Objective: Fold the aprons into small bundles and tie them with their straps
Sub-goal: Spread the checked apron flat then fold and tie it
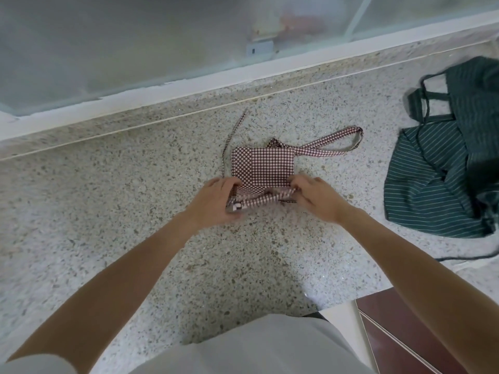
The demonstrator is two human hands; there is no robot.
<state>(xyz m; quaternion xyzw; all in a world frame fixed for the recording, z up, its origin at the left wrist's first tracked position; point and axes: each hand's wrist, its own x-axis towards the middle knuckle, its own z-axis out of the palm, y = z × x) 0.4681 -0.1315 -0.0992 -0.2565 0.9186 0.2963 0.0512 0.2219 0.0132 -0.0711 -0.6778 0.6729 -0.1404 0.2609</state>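
A red-and-white checked apron (263, 166) lies folded into a small rectangle on the speckled counter (135, 211). Its near edge is rolled up into a narrow band. My left hand (216, 201) grips the left end of that roll, fingers curled over the cloth. My right hand (313, 198) grips the right end the same way. The neck loop strap (334, 143) stretches out to the right behind the fold. A thin tie strap (232, 136) trails away to the back left.
A dark green striped apron (442, 171) lies crumpled at the right of the counter, its straps loose. A white ledge and frosted window (162, 49) run along the back. A dark red tiled floor (405, 333) shows at the lower right past the counter edge.
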